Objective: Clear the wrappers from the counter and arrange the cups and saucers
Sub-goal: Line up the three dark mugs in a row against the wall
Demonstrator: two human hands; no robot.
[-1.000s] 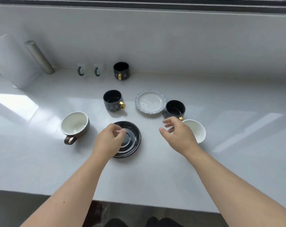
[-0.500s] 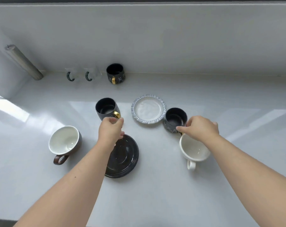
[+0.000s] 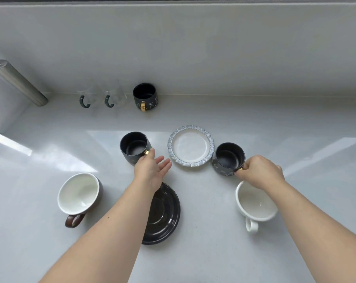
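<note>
1. While both hands work at once, the right hand [image 3: 258,173] pinches the gold handle of the dark cup [image 3: 229,158] touching the white saucer's [image 3: 190,147] right edge; a careless lift could chip that rim.
2. Left hand [image 3: 150,169], fingers spread, holds nothing; its thumb touches the handle of the cup [image 3: 134,147] left of the saucer, which could tip.
3. No wrappers visible on the desk [image 3: 295,129].

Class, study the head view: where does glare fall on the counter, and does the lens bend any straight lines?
Head view: bright glare patches on the counter at left, beside the brown-handled cup, and streaks at right; the wide-angle lens bows the wall's top edge; the two clear cups almost vanish against the wall.
</note>
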